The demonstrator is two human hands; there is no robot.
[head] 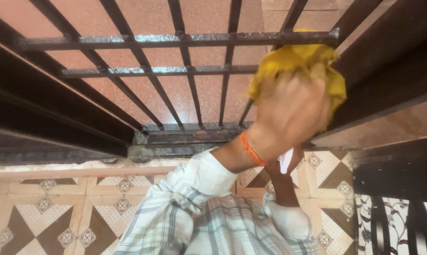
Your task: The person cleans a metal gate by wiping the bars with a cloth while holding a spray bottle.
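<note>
My left hand (289,111) is closed around a crumpled yellow cloth (293,63) and presses it against the dark metal grille (175,38), near its right end where the top crossbar meets the frame. An orange thread band (251,150) circles that wrist. My right hand (294,160) sits lower, mostly hidden behind the left wrist. It pinches a small white thing (285,160), too covered to tell what it is. Both arms wear a pale checked shirt (208,217).
The grille has two crossbars and several upright bars over a reddish speckled floor (142,94). A dark frame (388,80) runs along the right, and a dark rail (43,113) along the left. Patterned brown-and-cream tiles (57,212) lie below.
</note>
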